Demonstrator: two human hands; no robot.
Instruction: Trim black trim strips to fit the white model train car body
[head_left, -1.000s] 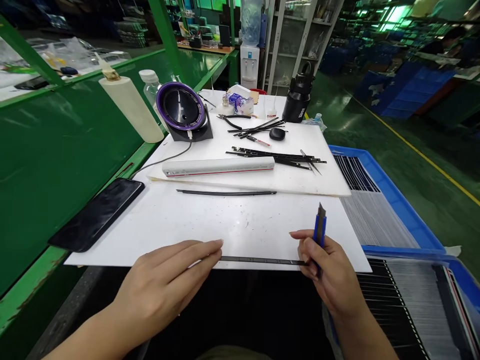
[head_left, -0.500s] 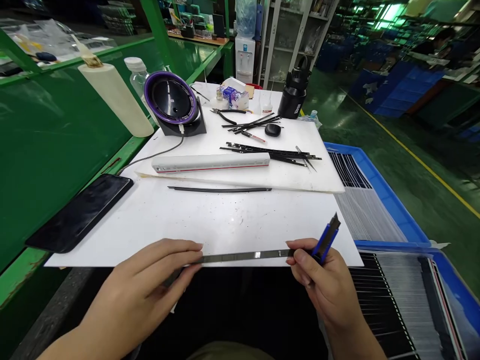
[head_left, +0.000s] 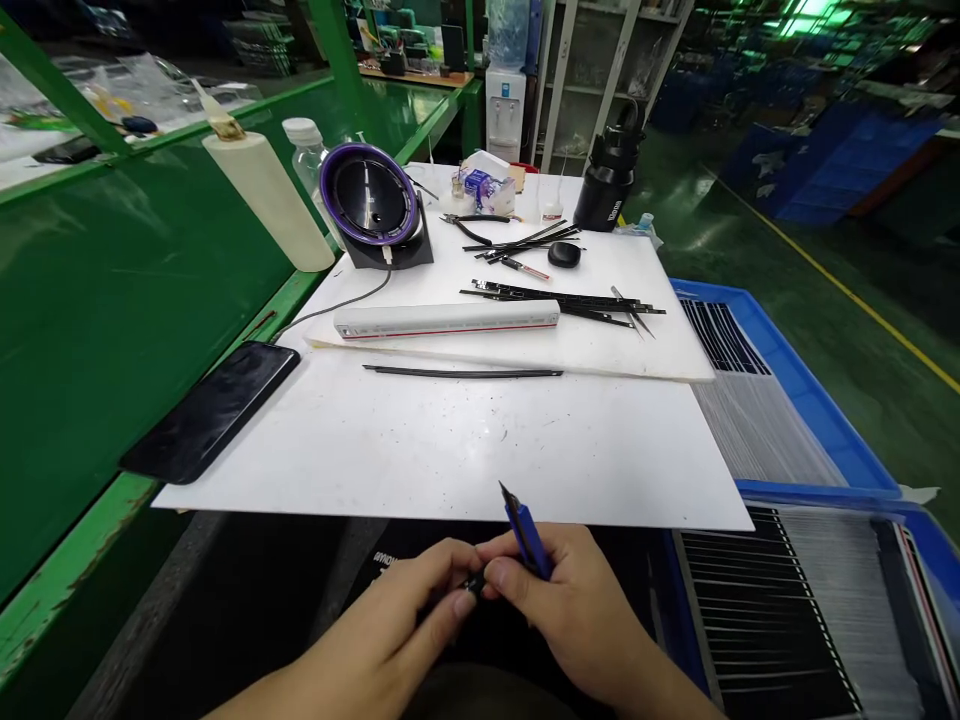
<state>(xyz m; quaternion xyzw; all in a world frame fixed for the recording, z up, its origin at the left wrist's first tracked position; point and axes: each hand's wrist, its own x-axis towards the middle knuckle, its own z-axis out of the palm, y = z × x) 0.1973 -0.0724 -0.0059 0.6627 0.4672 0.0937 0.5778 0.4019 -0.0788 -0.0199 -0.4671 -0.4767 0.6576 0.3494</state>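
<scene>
My right hand (head_left: 566, 590) is closed around a blue utility knife (head_left: 529, 535), its blade pointing up and away from me. The thumb and forefinger of that hand also pinch the tip of a thin dark strip (head_left: 475, 581). Close beside it, my left hand (head_left: 420, 612) is closed on the same strip, with the thumb on top. Both hands are over my lap, just below the front edge of the white table (head_left: 322, 470). Most of the strip is hidden by the fingers. Another thin black strip (head_left: 463, 373) lies on the table ahead.
A long white piece with a red line (head_left: 446, 320) lies on a foam board (head_left: 600, 358), near black strips (head_left: 562, 298), pliers (head_left: 480, 218) and a small black case (head_left: 564, 254). A phone (head_left: 210, 410) and a purple-rimmed fan (head_left: 371, 200) are left; blue trays (head_left: 855, 465) stand right.
Both hands have come together and dropped from the table edge toward my lap, bringing the strip and knife along. The strip, earlier stretched between the hands, is now mostly hidden. The view has shifted slightly.
</scene>
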